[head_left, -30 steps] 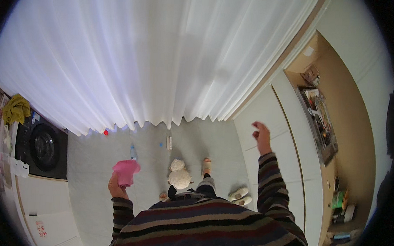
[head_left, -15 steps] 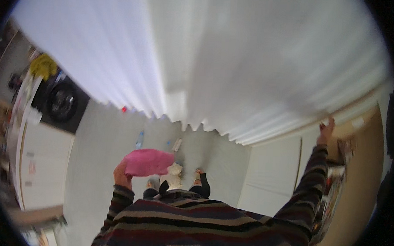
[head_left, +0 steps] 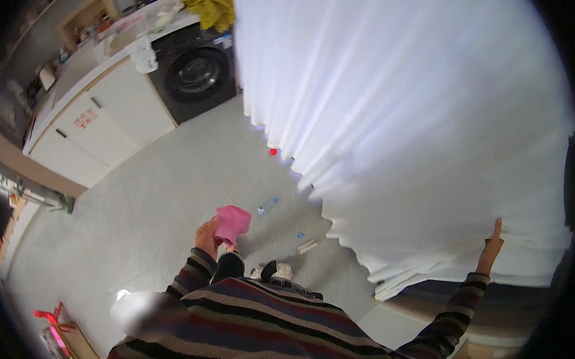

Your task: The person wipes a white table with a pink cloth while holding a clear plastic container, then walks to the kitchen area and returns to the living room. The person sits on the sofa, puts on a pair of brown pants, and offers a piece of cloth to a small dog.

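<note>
Far L, nr floor's lower-L edge: red item (head_left: 52, 315), kind unclear. Above it, white cabinet (head_left: 104, 126) w/ dark handles, under a cluttered counter (head_left: 80, 68). White plastic bag (head_left: 144, 56) hangs over counter's front edge; just R of it, blk washing machine (head_left: 196, 73) sits under the counter's R end, w/ mustard cloth (head_left: 209, 8) bunched on top at that end, draped over the front edge.

L hand (head_left: 207, 235): fingers closed round one side of pink cloth (head_left: 233, 223), rest of cloth sticking out to the R, held up over grey floor (head_left: 152, 193), approx. mid-floor, well apart from curtain. Clear bottle (head_left: 268, 207) lies on floor btwn cloth & curtain's bottom edge; red round item (head_left: 273, 152) right by that edge. Further R: pale fluffy thing (head_left: 285, 269) at person's waist, partly hidden; small blue item (head_left: 300, 235) & whitish oblong item (head_left: 307, 246) on floor, nr curtain edge.

R side: white pleated curtain (head_left: 399, 120). R hand (head_left: 492, 249) up against it, nr its lower-R edge, one finger extended, others mostly hidden; can't tell if it grips fabric.
</note>
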The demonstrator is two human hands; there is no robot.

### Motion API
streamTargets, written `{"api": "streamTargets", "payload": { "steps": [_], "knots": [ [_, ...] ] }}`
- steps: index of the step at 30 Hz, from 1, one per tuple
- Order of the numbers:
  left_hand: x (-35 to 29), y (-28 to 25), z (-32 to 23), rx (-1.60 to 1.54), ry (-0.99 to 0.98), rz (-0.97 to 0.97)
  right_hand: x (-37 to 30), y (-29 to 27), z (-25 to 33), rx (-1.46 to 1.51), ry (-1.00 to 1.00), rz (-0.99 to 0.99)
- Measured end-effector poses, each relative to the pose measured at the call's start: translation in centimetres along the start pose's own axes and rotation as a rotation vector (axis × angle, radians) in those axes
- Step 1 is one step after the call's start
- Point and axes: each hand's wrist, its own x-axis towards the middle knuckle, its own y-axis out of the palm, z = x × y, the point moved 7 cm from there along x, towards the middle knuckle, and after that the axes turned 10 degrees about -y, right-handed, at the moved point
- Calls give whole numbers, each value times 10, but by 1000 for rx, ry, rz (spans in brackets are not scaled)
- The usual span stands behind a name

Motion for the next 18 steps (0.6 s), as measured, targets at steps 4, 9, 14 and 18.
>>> {"api": "streamTargets", "payload": {
  "steps": [4, 9, 14, 18],
  "knots": [
    [57, -73, -88, -137, 101, -78, 110, 139, 2, -28, -76, 68],
    [72, -132, -213, -226, 273, -185, 162, 381, 112, -693, -745, 405],
    [106, -168, -268, -353, 334, -316, 157, 622, 256, -778, -1121, 521],
    [107, -197, -292, -377, 403, -406, 100, 849, 360, -551, -956, 593]
  ]
}}
